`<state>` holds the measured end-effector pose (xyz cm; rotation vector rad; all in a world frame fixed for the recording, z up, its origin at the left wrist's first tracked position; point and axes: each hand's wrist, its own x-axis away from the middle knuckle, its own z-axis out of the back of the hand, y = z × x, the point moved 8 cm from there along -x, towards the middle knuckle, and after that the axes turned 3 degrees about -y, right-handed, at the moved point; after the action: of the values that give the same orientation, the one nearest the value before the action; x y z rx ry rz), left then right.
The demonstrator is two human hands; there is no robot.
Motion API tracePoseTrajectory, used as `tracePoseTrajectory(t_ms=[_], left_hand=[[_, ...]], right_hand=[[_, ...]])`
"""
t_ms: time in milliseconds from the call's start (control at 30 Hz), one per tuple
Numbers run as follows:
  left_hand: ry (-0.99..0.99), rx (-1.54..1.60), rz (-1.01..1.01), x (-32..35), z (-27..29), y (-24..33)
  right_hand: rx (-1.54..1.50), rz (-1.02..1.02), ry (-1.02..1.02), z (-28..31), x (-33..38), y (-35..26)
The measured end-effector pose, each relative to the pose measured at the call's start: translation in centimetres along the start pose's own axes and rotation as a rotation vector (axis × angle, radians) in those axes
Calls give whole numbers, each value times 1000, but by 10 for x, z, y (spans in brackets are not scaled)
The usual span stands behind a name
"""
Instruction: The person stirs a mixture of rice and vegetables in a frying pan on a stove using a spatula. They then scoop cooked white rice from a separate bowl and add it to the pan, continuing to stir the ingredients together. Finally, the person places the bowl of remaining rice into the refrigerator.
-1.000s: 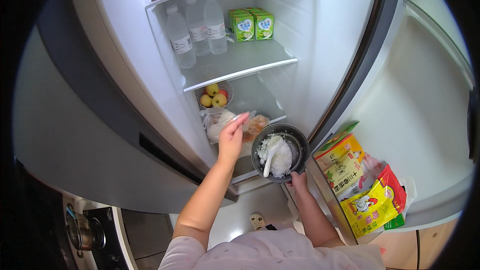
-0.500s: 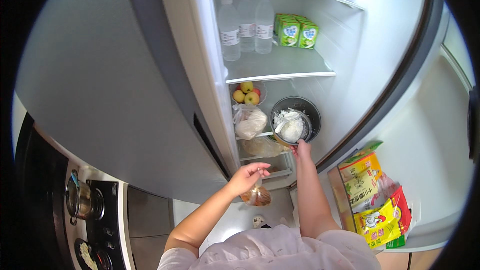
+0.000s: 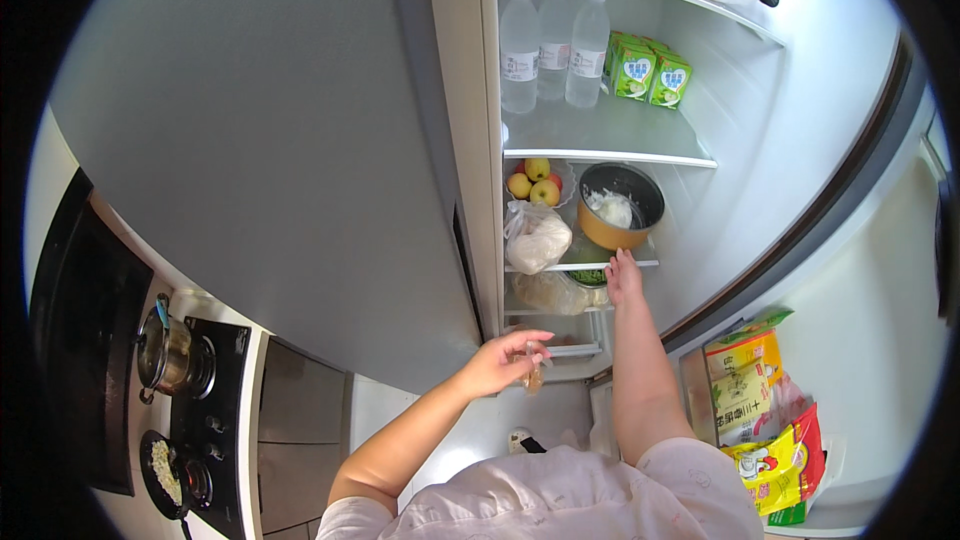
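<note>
I am seeing three clear water bottles standing on the upper fridge shelf, with green drink cartons sitting just beside them. Below, apples are lying in a bowl, and a white plastic bag is resting in front of them. Bright snack packets are filling the open door's rack. Far left, a steel pot is sitting on the black stove, near a pan of chopped food.
</note>
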<state>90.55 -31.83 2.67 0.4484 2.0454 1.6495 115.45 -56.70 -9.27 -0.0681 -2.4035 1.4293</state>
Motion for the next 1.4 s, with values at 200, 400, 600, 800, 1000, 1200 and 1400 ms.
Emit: tracePoseTrajectory(t_ms=[200,400,600,800,1000,1200,1400], left_hand=[[46,-42,27,26,-10,1],[36,-58,39,72,-31,-4],[86,-63,-19,141,-45,-8],[193,-115,50,221,-52,-9],[293,-138,110,297,-61,-10],[399,-135,29,363,-74,10],[572,-176,13,429,-67,27]], right_hand=[[328,-94,-49,47,82,22],[891,329,-378,31,285,-36],[1524,1213,-31,34,493,-159],[1813,1053,474,132,558,-184],[1889,860,484,142,552,-172],[1970,919,356,86,582,-141],[1827,1114,-44,3,577,-86]])
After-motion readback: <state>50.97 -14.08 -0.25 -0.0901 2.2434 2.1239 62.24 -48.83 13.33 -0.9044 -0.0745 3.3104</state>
